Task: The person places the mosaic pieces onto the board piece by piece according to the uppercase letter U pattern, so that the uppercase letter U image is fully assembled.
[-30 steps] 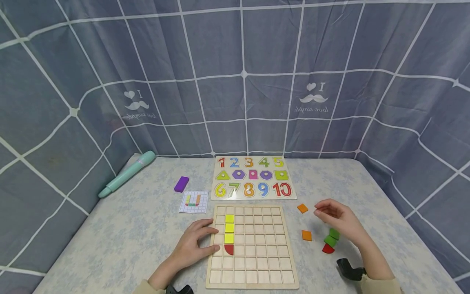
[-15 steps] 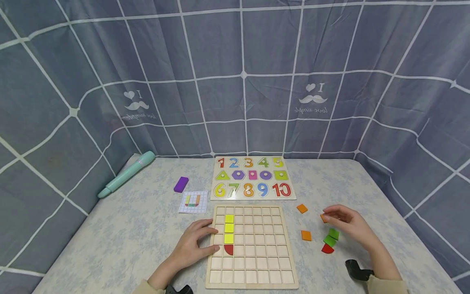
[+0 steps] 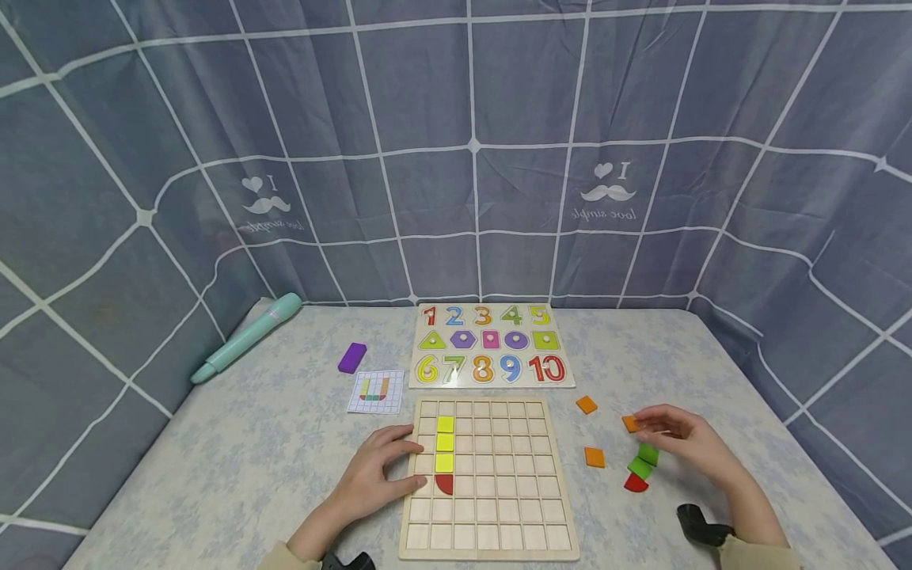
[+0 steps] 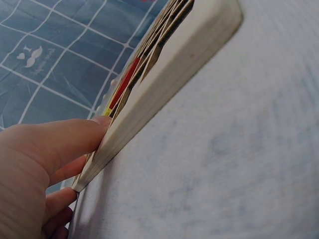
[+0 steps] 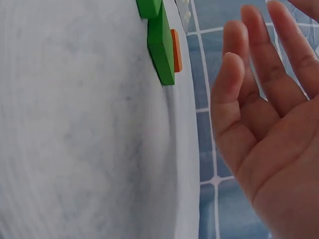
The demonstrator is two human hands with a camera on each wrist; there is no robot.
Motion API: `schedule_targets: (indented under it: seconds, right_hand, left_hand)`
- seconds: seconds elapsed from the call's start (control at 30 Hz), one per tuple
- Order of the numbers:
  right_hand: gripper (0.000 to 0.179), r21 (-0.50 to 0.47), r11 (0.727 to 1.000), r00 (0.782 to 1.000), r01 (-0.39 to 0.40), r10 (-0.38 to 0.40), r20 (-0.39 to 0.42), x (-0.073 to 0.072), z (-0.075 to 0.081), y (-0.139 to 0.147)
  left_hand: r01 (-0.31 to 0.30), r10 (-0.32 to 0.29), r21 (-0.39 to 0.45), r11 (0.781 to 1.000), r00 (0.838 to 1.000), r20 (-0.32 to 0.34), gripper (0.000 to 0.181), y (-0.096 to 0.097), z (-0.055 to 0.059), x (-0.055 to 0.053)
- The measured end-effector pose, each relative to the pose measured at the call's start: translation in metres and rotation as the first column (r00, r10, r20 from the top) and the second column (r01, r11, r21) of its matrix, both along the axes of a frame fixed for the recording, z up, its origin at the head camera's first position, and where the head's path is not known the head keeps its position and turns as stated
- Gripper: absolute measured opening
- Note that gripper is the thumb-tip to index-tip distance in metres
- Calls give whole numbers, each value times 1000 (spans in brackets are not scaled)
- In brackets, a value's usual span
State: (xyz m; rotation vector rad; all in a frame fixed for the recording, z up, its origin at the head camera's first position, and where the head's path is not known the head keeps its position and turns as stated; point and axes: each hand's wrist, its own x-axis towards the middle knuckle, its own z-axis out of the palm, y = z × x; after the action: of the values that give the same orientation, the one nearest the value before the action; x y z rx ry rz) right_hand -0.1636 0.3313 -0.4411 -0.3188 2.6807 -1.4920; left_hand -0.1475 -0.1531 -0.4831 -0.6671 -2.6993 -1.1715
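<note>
1. The right hand (image 3: 677, 437) is hovering low over the right side of the worktop (image 3: 285, 443), its fingers loosely bent and, in the right wrist view, with gaps between some of them; no piece is showing in its grasp there.
2. One orange square (image 3: 630, 424) is lying just left of that hand's fingertips in the head view; I cannot tell whether they are touching it. Being square, it is offering no long axis. The right hand is clearly the nearer one; the left is staying well apart, across the grid.
3. Two other orange squares (image 3: 594, 457) are lying farther left, between the right hand and the wooden grid board (image 3: 488, 510), one farther and one nearer.
4. Two green pieces (image 3: 640, 467) are lying together on the near side of the right hand's fingers, with a loose red quarter-circle (image 3: 636, 482) just beyond their near end.
5. The left hand (image 3: 374, 467) is resting with fingers spread on the board's left rim, its thumb tip reaching over the edge.
6. On the board, three yellow squares (image 3: 445, 442) are forming a far-to-near column, and a second red quarter-circle (image 3: 444, 484) is sitting at its near end.
7. A pattern card (image 3: 392, 406) is lying left of the board's far corner, a purple block (image 3: 352, 358) just beyond it; a number puzzle (image 3: 492, 383) is lying on the board's far side.
</note>
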Motion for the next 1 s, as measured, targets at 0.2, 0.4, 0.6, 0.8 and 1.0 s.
schedule_targets:
  seconds: [0.2,0.4,0.6,0.8,1.0]
  right_hand:
    - [34,22,1000,1000,14,-14,5,1,-1,4]
    - [38,72,997,998,41,-44,43,0,-4,10]
    - [43,76,995,995,57,-62,72,1,-5,13]
    - [43,72,995,991,68,-75,107,2,-5,15]
    - [46,52,997,984,51,-59,168,2,-6,18]
  left_hand:
    - [-1,1,6,1000,1000,18,38,0,0,0]
    - [2,-2,6,1000,1000,10,38,0,0,0]
    - [3,-3,9,1000,1000,2,37,0,-1,0]
    - [1,-1,4,1000,1000,2,37,0,-1,0]
    - [-1,1,7,1000,1000,3,37,0,-1,0]
